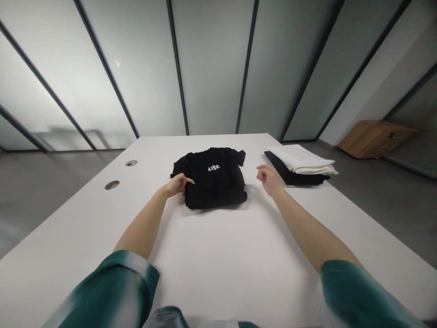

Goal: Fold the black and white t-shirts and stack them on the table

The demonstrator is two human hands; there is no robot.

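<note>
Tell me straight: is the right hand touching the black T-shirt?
No, the right hand is held apart from the black T-shirt, with a gap of white tabletop between them.

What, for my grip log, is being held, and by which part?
The left hand pinches the black T-shirt at its near left edge; the right hand holds nothing.

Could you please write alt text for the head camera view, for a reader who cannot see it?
A person's left hand touches the edge of a partly folded black cotton T-shirt with white "LIFE" lettering, on a white table. The open right hand is beside the shirt, near a stack of folded white and black garments.
</note>
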